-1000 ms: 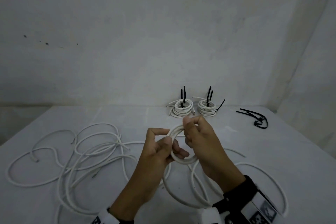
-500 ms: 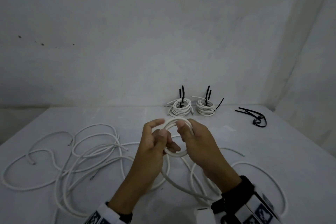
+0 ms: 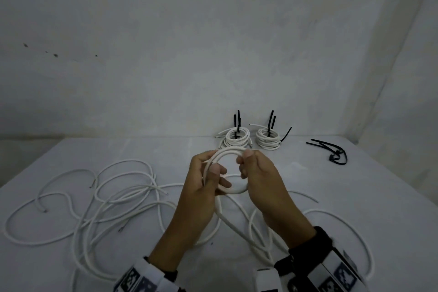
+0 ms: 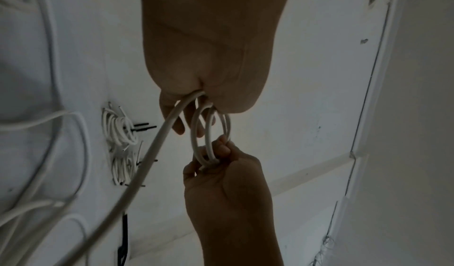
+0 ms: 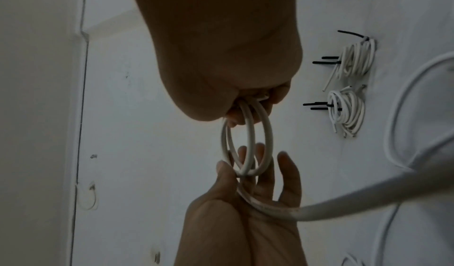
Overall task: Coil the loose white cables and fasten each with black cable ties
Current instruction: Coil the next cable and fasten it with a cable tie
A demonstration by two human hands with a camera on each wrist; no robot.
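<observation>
A small coil of white cable (image 3: 228, 152) (image 4: 209, 134) (image 5: 248, 140) hangs in the air between both hands above the table. My left hand (image 3: 209, 174) pinches its left side between thumb and fingers. My right hand (image 3: 248, 166) grips its right side with curled fingers. The cable's loose tail (image 3: 237, 227) (image 4: 137, 177) drops from the left hand toward the table's near edge. Loose black cable ties (image 3: 331, 153) lie at the back right of the table.
Two finished coils (image 3: 235, 138) (image 3: 269, 140) with upright black ties stand at the back by the wall. Several loose white cables (image 3: 113, 199) sprawl over the left of the white table (image 3: 166, 154). More loops of cable (image 3: 350, 227) lie at the right.
Both hands have risen slightly and turned the coil; one more loop has been laid on it, and the tail has drawn in toward the hands.
</observation>
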